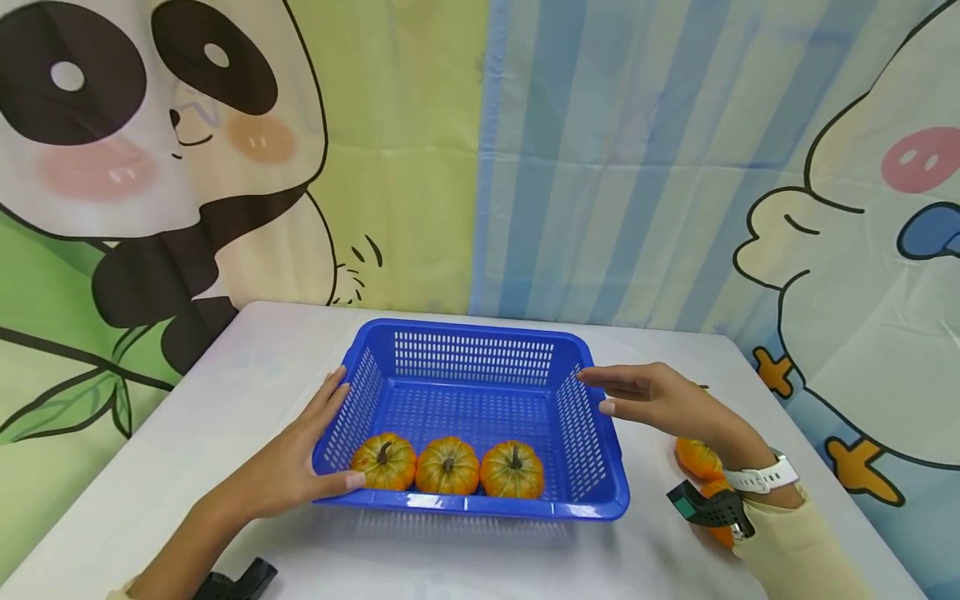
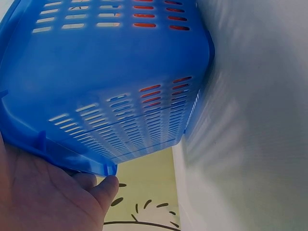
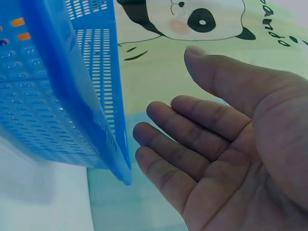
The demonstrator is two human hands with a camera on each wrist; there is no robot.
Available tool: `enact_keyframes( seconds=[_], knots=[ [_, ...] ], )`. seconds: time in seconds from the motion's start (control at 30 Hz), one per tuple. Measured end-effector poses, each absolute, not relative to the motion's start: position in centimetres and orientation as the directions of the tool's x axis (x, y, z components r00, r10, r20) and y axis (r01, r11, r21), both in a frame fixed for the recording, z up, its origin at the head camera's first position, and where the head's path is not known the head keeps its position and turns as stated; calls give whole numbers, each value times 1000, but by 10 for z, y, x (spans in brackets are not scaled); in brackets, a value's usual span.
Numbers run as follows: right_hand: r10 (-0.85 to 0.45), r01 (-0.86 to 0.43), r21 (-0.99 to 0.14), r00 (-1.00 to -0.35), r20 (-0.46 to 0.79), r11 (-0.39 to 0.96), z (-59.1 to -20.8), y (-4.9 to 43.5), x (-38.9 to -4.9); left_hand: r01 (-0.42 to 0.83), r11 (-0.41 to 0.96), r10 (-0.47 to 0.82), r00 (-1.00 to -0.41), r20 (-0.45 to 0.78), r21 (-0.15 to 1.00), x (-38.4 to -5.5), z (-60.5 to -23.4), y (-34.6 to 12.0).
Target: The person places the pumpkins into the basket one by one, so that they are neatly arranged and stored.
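Note:
A blue plastic basket [image 1: 468, 508] with slotted walls stands on the table, three small orange pumpkins [image 1: 447, 465] lined up along its front inside. My left hand [image 1: 288, 462] holds the basket's left side, thumb over the front-left rim and fingers along the outer left edge. In the left wrist view the palm lies against the underside of the rim [image 2: 72, 161]. On the other side, my right hand [image 1: 652, 396] is beside the right rim with palm turned toward it. The right wrist view shows its fingers [image 3: 178, 154] loosely extended, a gap between them and the rim.
More orange pumpkins [image 1: 697, 458] lie on the white table [image 1: 300, 550] to the right, partly hidden behind my right wrist. A curtain [image 1: 405, 150] with cartoon animals hangs behind the table's back edge.

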State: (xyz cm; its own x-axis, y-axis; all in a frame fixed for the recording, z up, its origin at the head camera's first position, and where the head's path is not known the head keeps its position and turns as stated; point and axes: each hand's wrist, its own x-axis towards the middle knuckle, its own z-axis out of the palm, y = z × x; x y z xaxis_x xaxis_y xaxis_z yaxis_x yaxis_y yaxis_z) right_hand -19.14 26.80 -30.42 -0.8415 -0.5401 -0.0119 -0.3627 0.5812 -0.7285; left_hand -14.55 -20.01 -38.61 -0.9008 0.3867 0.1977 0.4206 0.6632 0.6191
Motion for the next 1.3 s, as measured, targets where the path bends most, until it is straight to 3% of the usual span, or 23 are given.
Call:
enact_keyframes(
  seconds=[0.53,0.97,1.3],
  knots=[
    [-488,-385,-718,-870,72,580,-311,294,-174,431,655,391,-896,209,621,-145,-387,-200],
    [-409,-400,-627,-902,140,668,-318,315,-162,423,660,382,-900,208,621,-144,-387,-202],
    [-339,-336,-645,-932,125,686,-324,331,-149,429,666,387,-898,209,610,-144,-387,-201]
  ],
)
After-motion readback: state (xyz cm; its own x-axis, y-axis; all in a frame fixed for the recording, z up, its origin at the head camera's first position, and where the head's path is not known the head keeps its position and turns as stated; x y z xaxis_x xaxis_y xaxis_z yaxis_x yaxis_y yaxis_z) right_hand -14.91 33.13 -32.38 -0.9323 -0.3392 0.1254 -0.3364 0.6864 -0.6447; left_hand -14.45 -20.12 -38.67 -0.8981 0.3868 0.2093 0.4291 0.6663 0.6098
